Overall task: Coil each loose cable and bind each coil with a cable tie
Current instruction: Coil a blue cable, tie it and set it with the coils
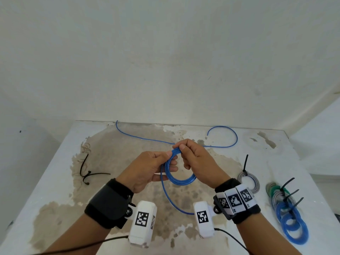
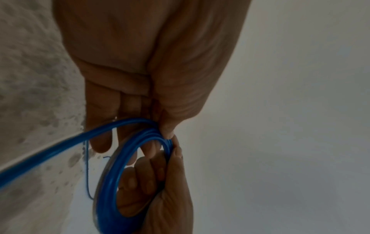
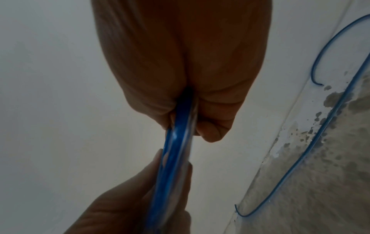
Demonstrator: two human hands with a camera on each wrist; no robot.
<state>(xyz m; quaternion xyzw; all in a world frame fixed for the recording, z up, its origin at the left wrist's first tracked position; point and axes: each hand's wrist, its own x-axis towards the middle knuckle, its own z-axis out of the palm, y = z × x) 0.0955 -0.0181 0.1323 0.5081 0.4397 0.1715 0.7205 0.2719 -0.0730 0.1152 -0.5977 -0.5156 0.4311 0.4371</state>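
A blue cable coil [image 1: 176, 179] hangs above the middle of the table, held upright between both hands. My left hand [image 1: 170, 161] pinches its upper left side with thumb over fingers. My right hand [image 1: 181, 153] pinches the top of the coil right beside it. A loose tail [image 1: 171, 201] drops from the coil and curves under my right wrist. In the left wrist view the coil [image 2: 109, 174] shows as several stacked turns beneath the thumb. Seen edge-on in the right wrist view, the coil [image 3: 174, 158] runs between both hands. Two black cable ties [image 1: 86, 173] lie on the left.
A long loose blue cable [image 1: 233, 144] snakes along the back of the stained white table [image 1: 55, 190], against the wall. On the right lie a grey tied coil [image 1: 254, 183] and a pile of tied green, grey and blue coils [image 1: 290, 218].
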